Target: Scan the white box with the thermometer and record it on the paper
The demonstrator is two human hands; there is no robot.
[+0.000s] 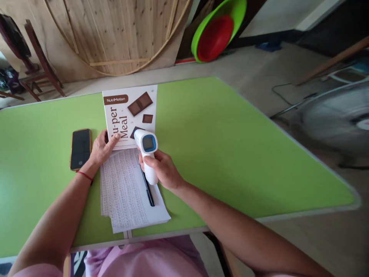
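Green covers the tabletop (230,154), which carries handwritten sheets (123,188); at their twelve o'clock, the person's left hand (100,149) pinches a white box (131,115) between thumb and fingers, best kept steady. At the box's five o'clock, the right hand (161,165) has its fingers wrapped round a thermometer (149,144); a relaxed, level grip should keep its display readable.

- NutriMotion carton (118,120): white, brown label, chocolate pieces printed on front. Lettering partly covered; "Meal" legible, running sideways. Printed face toward viewer, top reaching the tabletop's (230,161) far edge in view.
- Infrared thermometer (150,169): white, blue-rimmed grey display facing viewer. Head overlaps carton's lower right corner; handle points toward tabletop's near edge. Contact between them unclear.
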